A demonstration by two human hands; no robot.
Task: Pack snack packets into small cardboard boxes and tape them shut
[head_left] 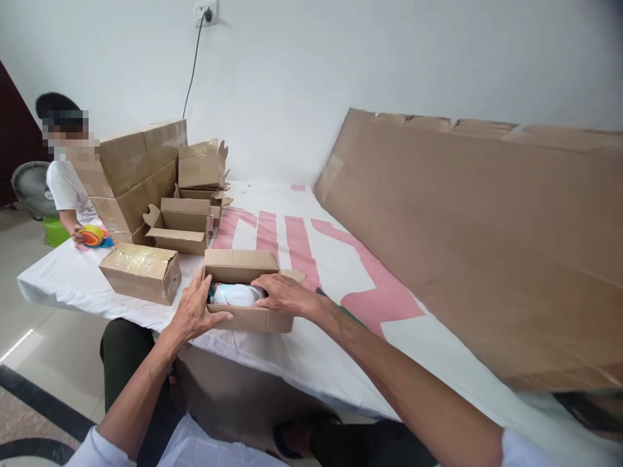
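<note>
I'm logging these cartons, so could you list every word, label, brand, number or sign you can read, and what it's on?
No text can be read.
Cloth: large pink shapes, no legible word.
Front open box and taped box: no legible print.
White item in the open box: any markings are too small to read.

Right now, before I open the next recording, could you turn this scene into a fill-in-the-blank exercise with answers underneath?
1. The left hand and right hand are at one open box made of ____.
2. The taped box stands to the picture's ____ of it.
3. The white cloth carries large shapes coloured ____.
4. The dark cord runs from a socket on the ____.

Missing words: cardboard; left; pink; wall.
</note>
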